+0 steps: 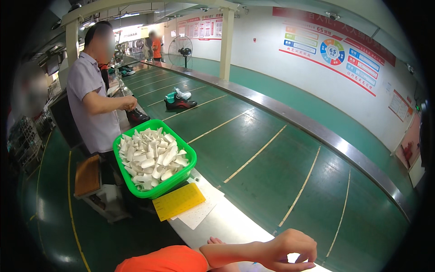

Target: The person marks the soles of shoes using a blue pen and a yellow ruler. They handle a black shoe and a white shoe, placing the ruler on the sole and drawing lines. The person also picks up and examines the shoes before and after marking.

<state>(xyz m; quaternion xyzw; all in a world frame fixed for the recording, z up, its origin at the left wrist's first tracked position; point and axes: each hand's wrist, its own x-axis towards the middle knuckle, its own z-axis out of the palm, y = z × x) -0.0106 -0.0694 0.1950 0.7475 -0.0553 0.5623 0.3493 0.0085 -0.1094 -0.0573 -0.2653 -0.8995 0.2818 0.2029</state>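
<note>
My left arm, in an orange sleeve, reaches right across the lower edge. My left hand [290, 249] is bent at the wrist, its fingers curled toward the thumb. A bright white patch shows inside the curl, and I cannot make out what is held. Behind the forearm, the stretched fingertips of my right hand [215, 240] show over the pale metal worktop [226, 222]; the rest of that hand is mostly hidden. Farther along the worktop lie a yellow card [179, 201] and white sheets [199, 214], beside a green basket [191, 156] heaped with white curved pieces [152, 156].
A dark green belt [253, 154] with pale cross lines runs alongside, edged by a metal rail [317, 131]. A dark shoe [180, 103] rides on it. A co-worker [93, 99] stands left, hands on another shoe [137, 117]. A stool [88, 177] stands by the basket.
</note>
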